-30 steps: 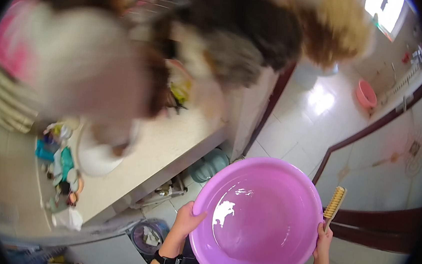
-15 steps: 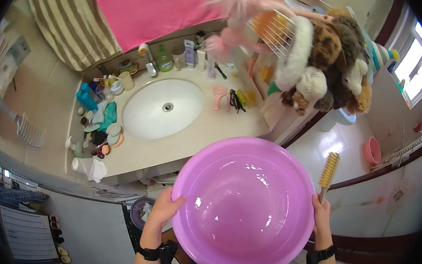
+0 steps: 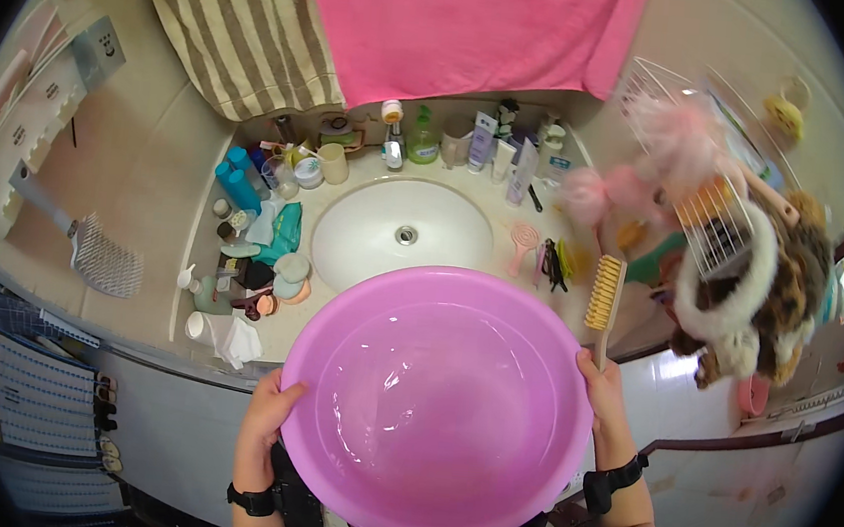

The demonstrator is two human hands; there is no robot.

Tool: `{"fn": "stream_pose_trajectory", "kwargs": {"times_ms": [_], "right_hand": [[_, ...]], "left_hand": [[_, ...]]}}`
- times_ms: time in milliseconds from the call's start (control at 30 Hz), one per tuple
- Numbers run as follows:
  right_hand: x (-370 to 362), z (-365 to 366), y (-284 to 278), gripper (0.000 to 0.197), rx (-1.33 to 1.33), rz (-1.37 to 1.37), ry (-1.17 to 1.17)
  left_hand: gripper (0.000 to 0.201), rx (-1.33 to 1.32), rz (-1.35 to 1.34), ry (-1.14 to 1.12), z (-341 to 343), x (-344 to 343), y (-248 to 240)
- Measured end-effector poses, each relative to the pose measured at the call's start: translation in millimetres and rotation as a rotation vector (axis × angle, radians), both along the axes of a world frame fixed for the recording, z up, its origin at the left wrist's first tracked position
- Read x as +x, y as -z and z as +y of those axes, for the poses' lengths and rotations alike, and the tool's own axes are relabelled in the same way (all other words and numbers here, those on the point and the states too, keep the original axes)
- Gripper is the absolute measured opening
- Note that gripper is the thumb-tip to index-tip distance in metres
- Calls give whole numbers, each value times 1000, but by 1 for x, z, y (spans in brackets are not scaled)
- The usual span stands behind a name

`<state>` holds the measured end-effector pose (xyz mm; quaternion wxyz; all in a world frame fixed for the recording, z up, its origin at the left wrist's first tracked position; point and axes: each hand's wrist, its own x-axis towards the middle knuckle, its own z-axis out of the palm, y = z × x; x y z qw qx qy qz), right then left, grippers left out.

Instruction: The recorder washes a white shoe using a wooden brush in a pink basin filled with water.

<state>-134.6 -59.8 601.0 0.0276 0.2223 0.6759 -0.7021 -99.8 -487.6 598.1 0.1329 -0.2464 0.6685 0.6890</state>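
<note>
Both my hands hold a round purple basin in front of the sink counter, with what looks like clear liquid rippling inside. On its left rim, the thumb of my left hand lies inside and the fingers wrap beneath. My right hand grips the right rim and also clasps a scrub brush. The brush stands upright, its yellowish bristles facing left and its wooden handle running down into the hand. Behind the basin, the white oval sink is set into the counter, its front edge partly covered by the basin.
Toiletries crowd the counter's left end; bottles and tubes line the back. A pink hairbrush lies right of the sink. Pink and striped towels hang above. A wire rack with plush toys juts out at right.
My view has swung right, so the sink and counter now sit farther right in it. The basin, still in both hands, is now closer to the sink and overlaps its front edge.
</note>
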Motion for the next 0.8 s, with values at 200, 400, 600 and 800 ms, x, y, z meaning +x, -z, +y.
{"fn": "stream_pose_trajectory", "kwargs": {"times_ms": [200, 400, 600, 800], "right_hand": [[-74, -20, -1, 19, 5, -63, -46], [-124, -31, -7, 18, -62, -119, -4], [-150, -25, 0, 17, -202, -179, 67], [-164, -12, 8, 17, -386, -246, 54]], "left_hand": [[23, 28, -76, -21, -28, -51, 3], [23, 105, -119, -21, -45, -97, 11], [20, 263, -156, -62, -47, -130, 4], [17, 483, -107, -130, -49, -153, 2]]}}
